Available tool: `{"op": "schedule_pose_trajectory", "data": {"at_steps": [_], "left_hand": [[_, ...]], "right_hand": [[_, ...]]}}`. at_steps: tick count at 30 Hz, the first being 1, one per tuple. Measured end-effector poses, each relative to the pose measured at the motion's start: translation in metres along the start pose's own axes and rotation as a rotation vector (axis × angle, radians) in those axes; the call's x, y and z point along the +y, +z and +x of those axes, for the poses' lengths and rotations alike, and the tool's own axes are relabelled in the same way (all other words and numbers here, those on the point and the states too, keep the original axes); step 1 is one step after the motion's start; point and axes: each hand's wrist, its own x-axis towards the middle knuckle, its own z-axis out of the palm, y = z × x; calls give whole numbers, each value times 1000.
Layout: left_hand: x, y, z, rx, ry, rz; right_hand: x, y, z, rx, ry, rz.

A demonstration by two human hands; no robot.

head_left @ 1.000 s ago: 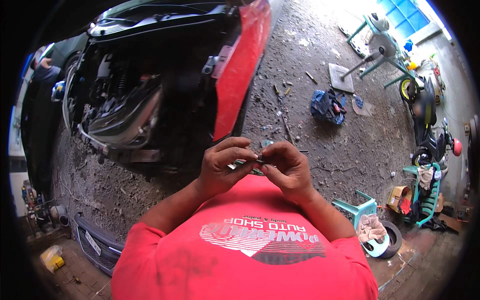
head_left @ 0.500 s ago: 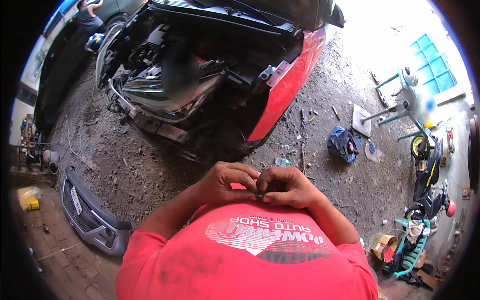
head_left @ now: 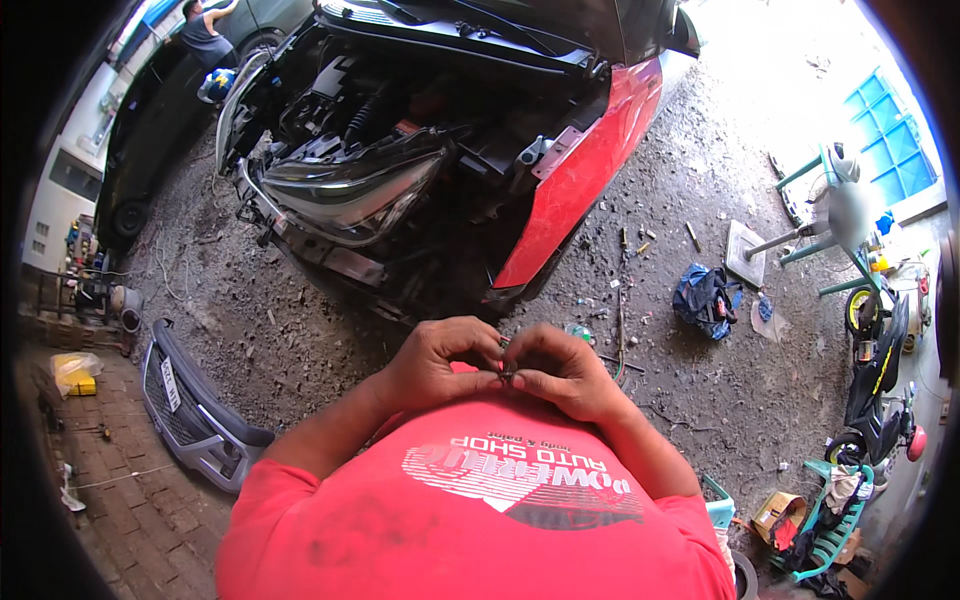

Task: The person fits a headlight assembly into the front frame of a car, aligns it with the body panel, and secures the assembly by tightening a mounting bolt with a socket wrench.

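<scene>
My left hand (head_left: 449, 357) and my right hand (head_left: 558, 371) meet in front of my red shirt, thumbs and fingertips pinched close together. Between the fingertips is a small dark piece (head_left: 507, 374), mostly covered, whose kind I cannot make out. Beyond my hands stands a red car with its front end stripped; its headlight (head_left: 350, 195) is exposed, and the red fender (head_left: 570, 190) is on the right side. A grey front bumper (head_left: 195, 415) lies on the ground at the left, apart from my hands.
A blue bag (head_left: 708, 302) and scattered debris lie on the gravel to the right. Farther right are a fan-like stand (head_left: 765, 248), a motorcycle (head_left: 875, 370) and a teal plastic chair (head_left: 832, 520). A dark car (head_left: 150, 150) and another person (head_left: 205, 40) are at the far left.
The view has shifted slightly, moving the surroundings right. My fingers have changed their pinch around the small dark piece, and the hands remain together.
</scene>
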Motion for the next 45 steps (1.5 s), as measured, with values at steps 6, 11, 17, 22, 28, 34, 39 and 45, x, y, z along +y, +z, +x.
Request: {"op": "schedule_pose_trajectory", "data": {"at_steps": [6,11,17,22,28,34,39,45], "left_hand": [[-2,15,26,64,-11,159],[-16,24,37,227,-18,224],[-31,16,42,351,86,396],[-55,-15,43,368,0,268],[-95,-82,51,318,-123,-21],[-139,-141,56,252,-182,-213],[-174,-169,60,99,-223,-380],[-175,-185,72,-12,-454,-823]], "right_hand": [[15,-18,-6,215,-43,127],[6,-19,1,326,-57,-319],[9,-18,35,414,41,-332],[18,-23,75,401,93,-305],[33,-9,143,451,130,-370],[36,15,202,530,235,-447],[46,26,227,606,273,-421],[49,33,238,668,309,-476]]}}
